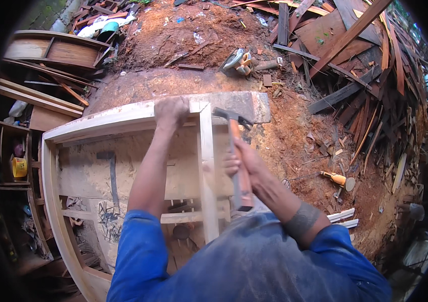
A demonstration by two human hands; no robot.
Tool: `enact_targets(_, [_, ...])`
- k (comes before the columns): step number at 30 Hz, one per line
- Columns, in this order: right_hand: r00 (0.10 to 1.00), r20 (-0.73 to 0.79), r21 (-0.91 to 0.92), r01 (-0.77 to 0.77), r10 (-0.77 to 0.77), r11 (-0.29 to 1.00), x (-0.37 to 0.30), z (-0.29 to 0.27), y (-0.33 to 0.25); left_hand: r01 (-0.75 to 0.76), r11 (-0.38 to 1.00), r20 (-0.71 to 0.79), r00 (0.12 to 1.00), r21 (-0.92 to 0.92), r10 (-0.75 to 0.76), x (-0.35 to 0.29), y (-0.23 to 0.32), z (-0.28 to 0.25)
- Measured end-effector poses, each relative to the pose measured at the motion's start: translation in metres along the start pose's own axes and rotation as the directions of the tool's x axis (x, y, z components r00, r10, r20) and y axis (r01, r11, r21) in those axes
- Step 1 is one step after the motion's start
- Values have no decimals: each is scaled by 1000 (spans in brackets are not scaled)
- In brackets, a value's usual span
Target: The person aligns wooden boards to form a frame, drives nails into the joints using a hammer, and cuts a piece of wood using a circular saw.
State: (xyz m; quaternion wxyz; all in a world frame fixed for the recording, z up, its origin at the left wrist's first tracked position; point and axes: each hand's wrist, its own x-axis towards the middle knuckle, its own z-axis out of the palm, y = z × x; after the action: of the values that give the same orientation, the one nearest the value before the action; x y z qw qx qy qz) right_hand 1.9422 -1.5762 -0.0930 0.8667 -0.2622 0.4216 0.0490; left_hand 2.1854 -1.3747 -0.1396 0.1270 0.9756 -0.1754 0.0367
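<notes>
A pale wooden frame (206, 166) lies across a rough workbench (260, 106). My left hand (171, 113) is closed around its far rail, just left of the far right corner. In my right hand (250, 166) is a claw hammer (234, 132), gripped by its reddish handle. The hammer's head points away from me, right of that corner and apart from the frame. Inside the frame, a dark L-shaped tool (113, 176) rests on the bench boards. Nearer me is a loose heap of nails (109, 219).
Scrap timber (375, 75) is piled at the far right. Wooden shelving (32, 201) with a yellow container (20, 167) stands along the left. An orange tool with a cord (336, 178) and white strips (342, 215) lie on the reddish ground to the right.
</notes>
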Motion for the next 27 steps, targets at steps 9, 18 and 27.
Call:
enact_targets(9, [924, -219, 31, 327, -313, 945, -10, 6, 6, 29, 998, 8, 1000, 64, -30, 0, 9, 7])
enact_targets(18, [916, -304, 4, 275, -261, 961, 1, -25, -59, 40, 994, -20, 999, 100, -38, -7, -9, 6])
enact_targets(27, [982, 33, -214, -175, 187, 961, 0, -11, -1, 81, 994, 91, 992, 70, -88, -6, -12, -3])
